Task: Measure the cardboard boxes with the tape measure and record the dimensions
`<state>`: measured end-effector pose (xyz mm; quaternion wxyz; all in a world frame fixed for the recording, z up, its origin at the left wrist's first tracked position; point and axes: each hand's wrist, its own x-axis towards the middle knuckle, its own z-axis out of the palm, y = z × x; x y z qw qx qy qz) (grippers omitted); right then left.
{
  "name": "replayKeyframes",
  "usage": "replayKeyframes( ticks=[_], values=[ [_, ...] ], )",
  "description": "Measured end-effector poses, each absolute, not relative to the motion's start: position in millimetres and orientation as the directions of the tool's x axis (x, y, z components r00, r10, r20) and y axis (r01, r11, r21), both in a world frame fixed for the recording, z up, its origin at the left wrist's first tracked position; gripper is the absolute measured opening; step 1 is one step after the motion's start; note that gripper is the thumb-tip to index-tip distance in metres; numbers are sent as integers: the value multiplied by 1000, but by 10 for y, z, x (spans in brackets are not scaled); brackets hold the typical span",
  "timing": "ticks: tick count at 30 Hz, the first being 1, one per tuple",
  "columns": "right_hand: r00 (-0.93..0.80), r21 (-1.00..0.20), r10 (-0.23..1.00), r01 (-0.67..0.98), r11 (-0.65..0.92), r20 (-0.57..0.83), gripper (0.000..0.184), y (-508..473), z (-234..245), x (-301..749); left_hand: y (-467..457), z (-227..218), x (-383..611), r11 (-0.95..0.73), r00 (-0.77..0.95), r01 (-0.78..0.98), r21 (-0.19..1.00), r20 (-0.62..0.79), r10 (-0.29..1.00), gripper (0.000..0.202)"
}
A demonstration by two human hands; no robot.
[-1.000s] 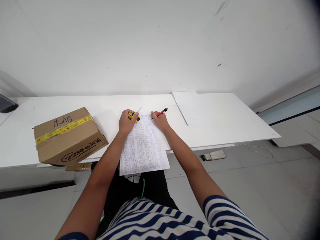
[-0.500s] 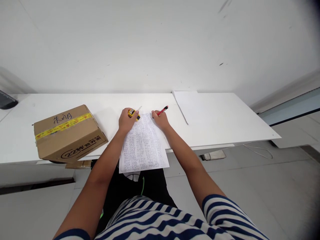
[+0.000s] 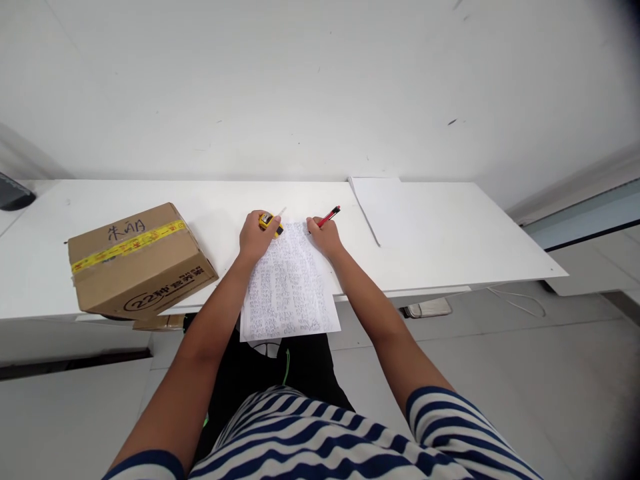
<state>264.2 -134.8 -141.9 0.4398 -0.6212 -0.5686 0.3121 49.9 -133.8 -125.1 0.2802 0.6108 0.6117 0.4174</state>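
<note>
A sheet of paper point(image 3: 287, 287) covered in rows of blue handwriting lies on the white table, its lower part hanging past the front edge. My left hand point(image 3: 256, 237) is closed around a yellow and black tape measure point(image 3: 271, 223) at the sheet's top left corner. A short pale strip sticks out from the tape measure toward the upper right. My right hand point(image 3: 324, 237) grips a red pen point(image 3: 329, 217) with a black end, near the sheet's top right corner. The pen's tip is hidden by my fingers.
On the left of the table point(image 3: 450, 247) stands a cardboard box point(image 3: 140, 257) with yellow tape. A stack of blank paper point(image 3: 377, 207) lies right of my right hand, by the wall. A dark object point(image 3: 14, 193) sits at the far left. Below lies a pale flat object point(image 3: 427, 308).
The view has shifted slightly. Both hands keep their hold on the tape measure and the pen, and the sheet stays in place.
</note>
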Motion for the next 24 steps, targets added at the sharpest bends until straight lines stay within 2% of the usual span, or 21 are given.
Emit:
replayKeyframes(
  ticks=[11, 15, 24],
  values=[
    [235, -891, 962, 453, 17, 138, 44, -1350, -1452, 2655, -1355, -1241, 513, -91, -116, 520, 849, 176, 977, 32],
    [167, -901, 981, 433, 15, 97, 40, -1364, -1421, 2665, -1365, -1224, 516, -81, -114, 514, 854, 161, 980, 32],
    [278, -854, 951, 520, -31, 135, 44, -1366, -1411, 2665, -1366, -1229, 513, -84, -105, 503, 860, 158, 982, 31]
  ],
)
